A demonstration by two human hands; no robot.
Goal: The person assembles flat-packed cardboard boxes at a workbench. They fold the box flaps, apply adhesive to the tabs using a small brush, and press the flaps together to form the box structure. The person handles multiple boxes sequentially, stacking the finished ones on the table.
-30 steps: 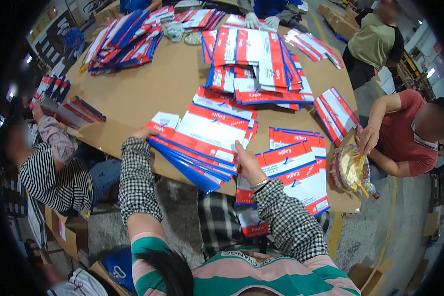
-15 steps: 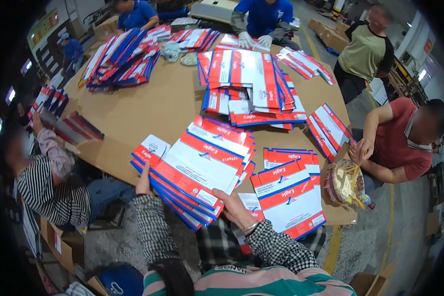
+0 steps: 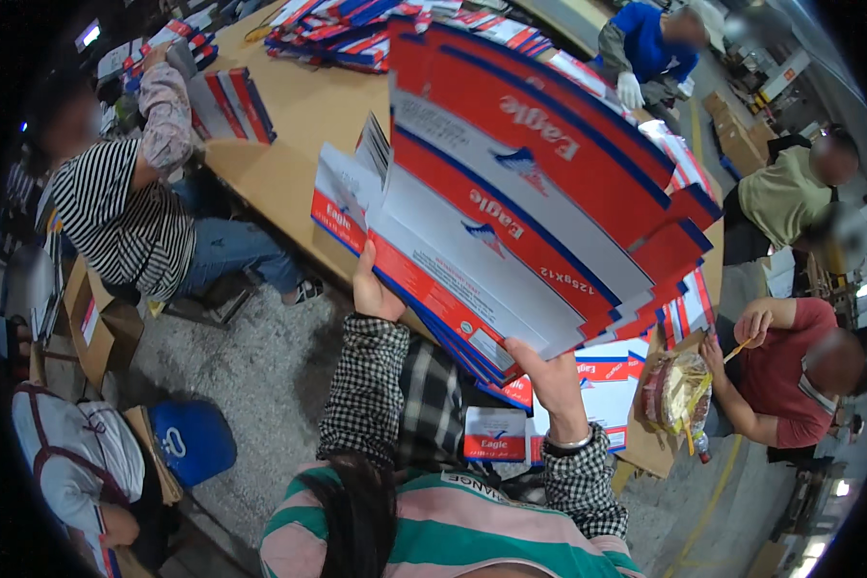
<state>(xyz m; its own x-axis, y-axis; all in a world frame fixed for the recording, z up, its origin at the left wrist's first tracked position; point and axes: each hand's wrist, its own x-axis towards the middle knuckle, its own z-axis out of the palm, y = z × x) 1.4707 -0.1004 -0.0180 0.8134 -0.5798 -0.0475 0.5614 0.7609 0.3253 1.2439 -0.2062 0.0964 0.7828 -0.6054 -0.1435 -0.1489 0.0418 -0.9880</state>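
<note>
So our left hand (image 3: 380,289) is farther out, its thumb (image 3: 368,258) pointing away from us. Our right hand (image 3: 555,383) sits nearer, tilted inward. Both forearms (image 3: 363,385) reach forward; hidden fingers are probably curled, hard to tell.

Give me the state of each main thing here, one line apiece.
Held cartons: flat, fanned out, tilted up
Left hand: gripping their near edge
Right hand: gripping their near edge, farther right
Cartons by right wrist: lying flat, overlapping
Far cartons: piled unevenly
Cardboard box: open
</note>
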